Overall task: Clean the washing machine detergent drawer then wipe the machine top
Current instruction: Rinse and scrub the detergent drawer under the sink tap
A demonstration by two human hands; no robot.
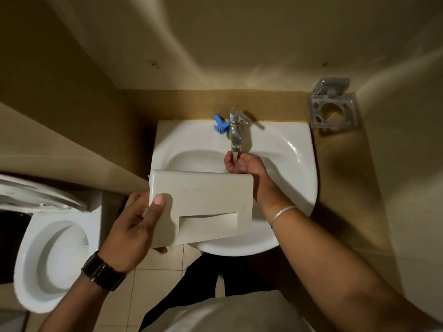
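Your left hand [134, 226] grips the cream rectangular plastic detergent drawer [201, 207] by its left end, long axis across the white ceramic basin [299, 164], while your right hand [244, 165], cupped and holding nothing, sits just beyond its far right corner under the chrome tap's [236, 130] stream.

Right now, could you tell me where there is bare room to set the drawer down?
The sink rim is bare right of the tap, up to the wall holder. The basin under the tap is crowded: the right hand and the drawer, gripped by the left hand, fill it.
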